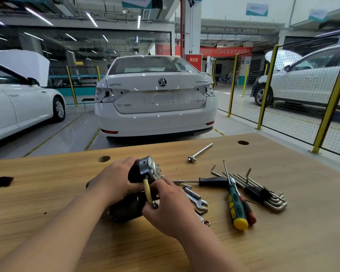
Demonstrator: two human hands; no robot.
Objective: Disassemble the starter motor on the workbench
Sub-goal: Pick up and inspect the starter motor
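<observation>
The starter motor is a black cylinder with a silver end cap, and it lies on the wooden workbench. A second black cylinder of it sits just below. A yellow cable runs from the upper body down to the lower one. My left hand grips the upper black body from the left. My right hand pinches the lower end of the yellow cable at its terminal. Both hands hide part of the motor.
Right of the motor lie a socket driver, an open-end wrench, small sockets, a green-yellow screwdriver, a red one and a hex key set. A T-handle lies farther back. Parked cars stand beyond the bench.
</observation>
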